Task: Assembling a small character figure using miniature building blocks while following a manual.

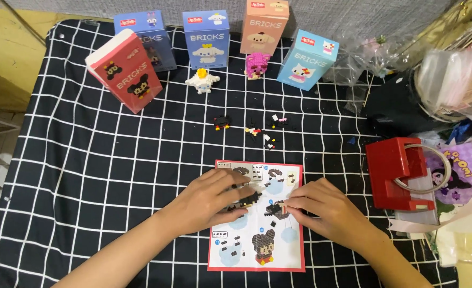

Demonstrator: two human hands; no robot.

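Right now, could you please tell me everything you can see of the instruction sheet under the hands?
The instruction sheet is a red-bordered, glossy-looking paper rectangle lying flat on the black grid cloth, slightly skewed. It shows pale blue building-step pictures and a finished black-eared figure near its lower edge. The left hand and right hand rest on its upper half, each holding small black brick pieces.

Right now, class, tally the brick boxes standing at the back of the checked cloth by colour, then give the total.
Red box: 1
Dark blue box: 1
Mid-blue box: 1
Peach box: 1
Light blue box: 1
Total: 5
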